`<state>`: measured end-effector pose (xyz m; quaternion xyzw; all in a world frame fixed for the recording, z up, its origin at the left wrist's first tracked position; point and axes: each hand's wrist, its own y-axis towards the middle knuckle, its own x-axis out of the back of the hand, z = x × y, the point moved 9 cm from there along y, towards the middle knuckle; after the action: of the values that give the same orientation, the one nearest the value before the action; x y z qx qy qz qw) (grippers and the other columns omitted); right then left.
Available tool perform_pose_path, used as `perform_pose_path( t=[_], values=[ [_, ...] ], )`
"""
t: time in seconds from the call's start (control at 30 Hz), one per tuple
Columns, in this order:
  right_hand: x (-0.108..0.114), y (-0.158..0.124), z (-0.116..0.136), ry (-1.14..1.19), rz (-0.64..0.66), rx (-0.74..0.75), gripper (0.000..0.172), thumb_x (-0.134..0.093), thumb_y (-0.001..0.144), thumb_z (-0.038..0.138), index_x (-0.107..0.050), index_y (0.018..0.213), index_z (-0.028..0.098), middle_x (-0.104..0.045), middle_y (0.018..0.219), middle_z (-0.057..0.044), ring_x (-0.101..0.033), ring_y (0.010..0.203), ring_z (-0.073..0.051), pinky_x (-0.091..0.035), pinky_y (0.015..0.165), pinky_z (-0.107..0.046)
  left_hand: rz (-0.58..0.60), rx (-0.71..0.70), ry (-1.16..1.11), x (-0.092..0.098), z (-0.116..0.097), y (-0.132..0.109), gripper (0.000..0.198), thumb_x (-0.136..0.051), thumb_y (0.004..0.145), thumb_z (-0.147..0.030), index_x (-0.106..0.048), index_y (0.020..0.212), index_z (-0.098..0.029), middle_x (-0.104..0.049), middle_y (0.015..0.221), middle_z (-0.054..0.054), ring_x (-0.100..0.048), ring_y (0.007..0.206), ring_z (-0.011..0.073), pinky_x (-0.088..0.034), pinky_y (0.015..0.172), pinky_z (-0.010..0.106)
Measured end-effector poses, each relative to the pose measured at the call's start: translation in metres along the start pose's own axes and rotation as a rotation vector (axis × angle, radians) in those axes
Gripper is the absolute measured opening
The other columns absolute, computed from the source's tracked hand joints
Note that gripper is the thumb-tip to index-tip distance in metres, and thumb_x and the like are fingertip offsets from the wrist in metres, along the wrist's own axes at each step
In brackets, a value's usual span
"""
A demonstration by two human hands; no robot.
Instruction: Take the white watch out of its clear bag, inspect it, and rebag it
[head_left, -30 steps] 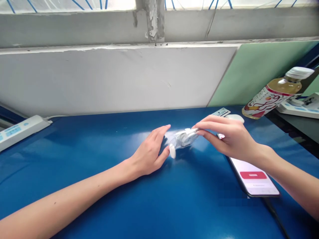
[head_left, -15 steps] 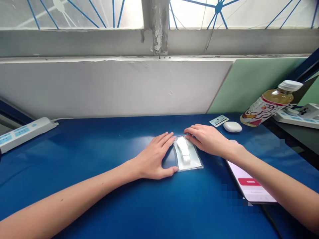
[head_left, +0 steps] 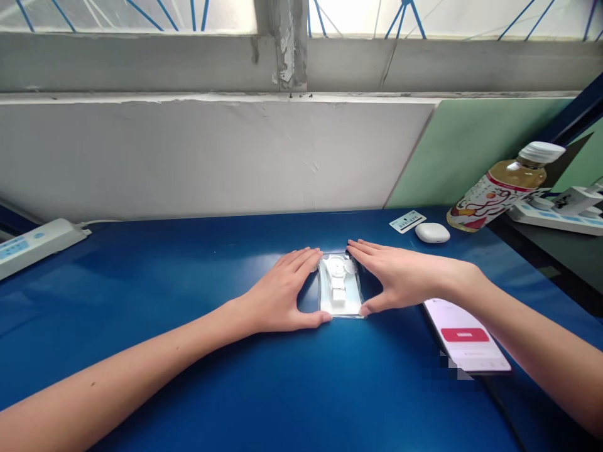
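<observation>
The spread fingers of the left hand (head_left: 285, 292) and the right hand (head_left: 400, 270) grasp nothing; their fingertips and thumbs rest along opposite sides of a flat, clear plastic pouch with a pale backing (head_left: 347, 307). It lies on the glossy blue tabletop (head_left: 264, 389) between them, right of the left fingers and left of the right ones, its long axis running away from the person toward the wall; neither hand looks clearly nearer. Inside lies a white wristwatch-shaped item (head_left: 338, 276), round face at the far end, strap pointing back. Farther right are a lit smartphone (head_left: 464, 351), a white rounded plastic case (head_left: 432, 233), its contents hidden, and a leaning clear bottle (head_left: 499, 191) containing amber liquid.
</observation>
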<state>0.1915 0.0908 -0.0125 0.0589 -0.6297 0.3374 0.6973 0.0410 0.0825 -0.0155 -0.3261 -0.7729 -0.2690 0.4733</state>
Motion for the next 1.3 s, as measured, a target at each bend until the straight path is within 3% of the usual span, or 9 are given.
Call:
perform_pose_path(
  t=[0.17,0.27,0.5,0.77,1.2,1.3],
  values=[
    [0.003,-0.003,0.001,-0.038,0.009,-0.025,0.113,-0.067,0.074,0.064,-0.023,0.156,-0.001,-0.025,0.161,-0.025,-0.024,0.149,-0.039,-0.031,0.119,-0.048,-0.011,0.049,-0.005,0.003,0.002,0.001,0.097,-0.069,0.078,-0.064,-0.031,0.154,-0.016,-0.038,0.157,0.019,-0.034,0.144,0.0399,-0.033,0.116,0.056],
    [0.003,-0.003,0.003,-0.036,0.004,-0.013,0.120,-0.067,0.071,0.071,-0.022,0.156,0.000,-0.025,0.162,-0.025,-0.025,0.149,-0.040,-0.033,0.118,-0.050,-0.034,0.063,0.018,0.004,0.005,0.002,0.096,-0.071,0.076,-0.064,-0.036,0.151,-0.016,-0.041,0.155,0.020,-0.036,0.143,0.0404,-0.034,0.116,0.056],
    [0.004,0.001,0.004,-0.044,-0.077,-0.015,0.119,-0.071,0.066,0.071,-0.030,0.155,0.004,-0.034,0.158,-0.025,-0.035,0.144,-0.044,-0.041,0.111,-0.053,-0.037,0.002,0.052,0.006,0.005,0.006,0.097,-0.072,0.073,-0.068,-0.043,0.146,-0.010,-0.047,0.149,0.022,-0.040,0.140,0.0403,-0.035,0.114,0.055],
    [-0.002,-0.001,-0.005,-0.051,-0.130,-0.026,0.129,-0.065,0.065,0.082,-0.021,0.157,0.003,-0.030,0.159,-0.027,-0.033,0.144,-0.045,-0.038,0.112,-0.056,-0.050,-0.009,0.040,0.006,0.005,0.004,0.096,-0.072,0.076,-0.065,-0.038,0.150,-0.014,-0.044,0.152,0.020,-0.039,0.140,0.0405,-0.035,0.114,0.056],
    [-0.004,-0.004,-0.007,-0.012,-0.192,-0.014,0.126,-0.062,0.064,0.085,-0.030,0.156,0.006,-0.034,0.158,-0.025,-0.034,0.143,-0.047,-0.037,0.112,-0.058,-0.031,0.011,0.064,0.005,0.005,0.002,0.098,-0.068,0.080,-0.062,-0.030,0.154,-0.011,-0.031,0.159,0.023,-0.033,0.144,0.0398,-0.034,0.115,0.055],
    [-0.007,-0.005,-0.008,-0.018,-0.175,-0.026,0.117,-0.053,0.074,0.084,-0.029,0.155,0.004,-0.033,0.159,-0.025,-0.032,0.144,-0.045,-0.037,0.113,-0.057,-0.044,0.001,0.040,0.007,0.004,0.000,0.091,-0.068,0.082,-0.054,-0.031,0.153,-0.012,-0.032,0.159,0.022,-0.033,0.145,0.0393,-0.034,0.115,0.055]
  ],
)
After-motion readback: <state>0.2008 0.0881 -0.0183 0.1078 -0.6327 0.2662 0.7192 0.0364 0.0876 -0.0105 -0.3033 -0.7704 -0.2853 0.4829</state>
